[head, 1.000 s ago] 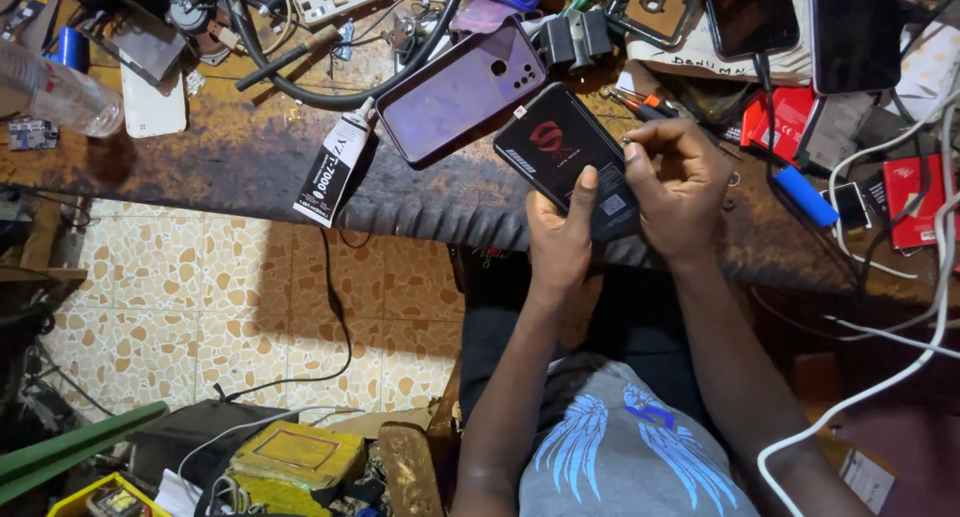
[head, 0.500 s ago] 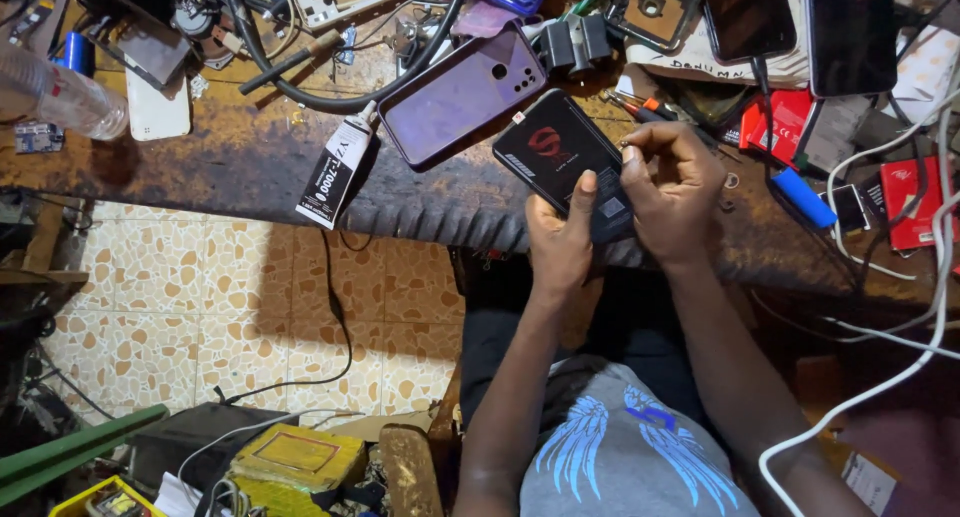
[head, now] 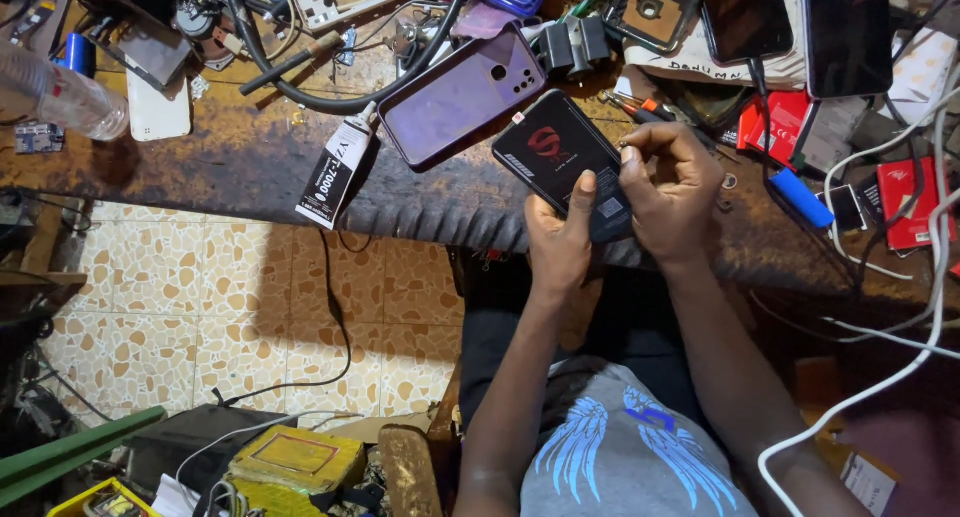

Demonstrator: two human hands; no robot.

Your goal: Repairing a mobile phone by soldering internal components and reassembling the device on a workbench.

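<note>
A flat black rectangular pack with a red emblem point(head: 556, 154), likely a phone battery, is held over the front edge of the worn wooden workbench point(head: 200, 167). My left hand point(head: 562, 239) grips its lower end, thumb pressed on its face. My right hand point(head: 668, 189) holds its right edge with fingers curled, pinching at the upper right corner. A purple phone back point(head: 462, 95) lies just left of the pack on the bench.
A black-and-white glue tube point(head: 334, 173) hangs at the bench edge. Thick black cable point(head: 300, 95), clear bottle point(head: 62, 97), white phone cover point(head: 160, 112), several phones point(head: 845, 32), red boxes point(head: 905, 202), a blue cylinder point(head: 800, 197) and white cables point(head: 880, 327) crowd the bench. Tiled floor lies below left.
Both hands with the black pack have shifted slightly; my right fingers have moved up to its upper right edge. The view has drifted a little.
</note>
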